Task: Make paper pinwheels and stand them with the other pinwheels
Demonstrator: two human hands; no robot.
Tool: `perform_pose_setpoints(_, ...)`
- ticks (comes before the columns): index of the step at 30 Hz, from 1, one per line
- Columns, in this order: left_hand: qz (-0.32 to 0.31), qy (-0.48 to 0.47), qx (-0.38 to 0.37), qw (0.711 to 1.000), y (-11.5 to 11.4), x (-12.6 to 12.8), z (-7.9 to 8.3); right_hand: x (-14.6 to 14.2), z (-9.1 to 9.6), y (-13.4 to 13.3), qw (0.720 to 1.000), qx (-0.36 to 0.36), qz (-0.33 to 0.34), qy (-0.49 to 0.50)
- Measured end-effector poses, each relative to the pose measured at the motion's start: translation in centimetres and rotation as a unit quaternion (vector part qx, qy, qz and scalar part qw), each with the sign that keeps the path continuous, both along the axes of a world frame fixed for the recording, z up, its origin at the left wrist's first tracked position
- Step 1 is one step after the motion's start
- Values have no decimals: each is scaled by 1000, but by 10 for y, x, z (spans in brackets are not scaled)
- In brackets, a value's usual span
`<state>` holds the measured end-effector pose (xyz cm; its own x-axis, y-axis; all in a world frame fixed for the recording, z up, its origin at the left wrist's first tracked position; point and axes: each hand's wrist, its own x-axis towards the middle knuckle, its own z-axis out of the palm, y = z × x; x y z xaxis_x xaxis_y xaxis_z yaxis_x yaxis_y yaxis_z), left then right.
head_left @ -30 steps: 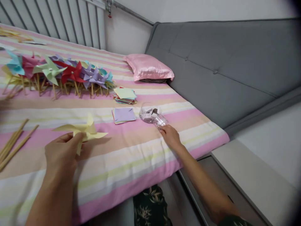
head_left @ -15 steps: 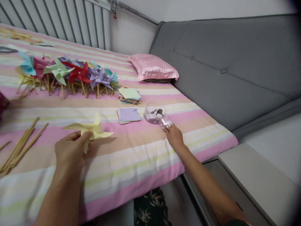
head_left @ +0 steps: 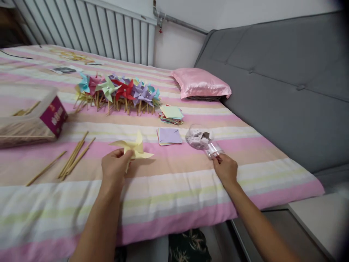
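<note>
My left hand [head_left: 116, 163] pinches a pale yellow paper pinwheel [head_left: 139, 148] near its middle, a little above the striped bed cover. To the right, my right hand [head_left: 225, 168] is at the near side of a small clear plastic container [head_left: 214, 149]. Its fingers are bunched together at the container's mouth; what lies between them, if anything, is too small to make out. Touching or just behind the small container is a round clear bowl [head_left: 195, 140] with small white and dark pieces in it. Between my hands lies a stack of lilac-topped paper squares [head_left: 169, 136].
Finished pinwheels [head_left: 124, 91] on sticks stand grouped at the back. A second paper stack [head_left: 171, 112] sits behind the lilac one. Loose sticks [head_left: 75, 154] and a clear box of sticks [head_left: 24, 133] are at the left. A pink pillow [head_left: 203, 83] leans near the grey headboard [head_left: 278, 69].
The view has swung left, bringing the box of sticks into sight. My left hand still holds the yellow pinwheel, and my right hand stays at the small container.
</note>
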<state>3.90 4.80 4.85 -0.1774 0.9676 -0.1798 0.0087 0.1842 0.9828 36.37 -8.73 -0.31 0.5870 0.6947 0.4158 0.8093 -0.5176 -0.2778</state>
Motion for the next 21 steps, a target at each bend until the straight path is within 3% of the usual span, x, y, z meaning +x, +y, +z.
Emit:
perform_pose_setpoints(3, -4, -5, -2, 1000, -2, 0, 3, 1, -1, -1, 999, 20, -8, 37)
perform_pose_setpoints(10, -10, -8, 2, 1000, -4, -2, 4, 4, -4, 0, 999, -11, -24, 25)
perform_pose_setpoints(17, -17, -10, -2, 1000, -6, -5, 3, 4, -7, 2, 996, 43, 14, 71)
perform_pose_setpoints(21, -17, -9, -5, 1000, -4, -4, 1, 0, -8, -8, 981, 134, 17, 141)
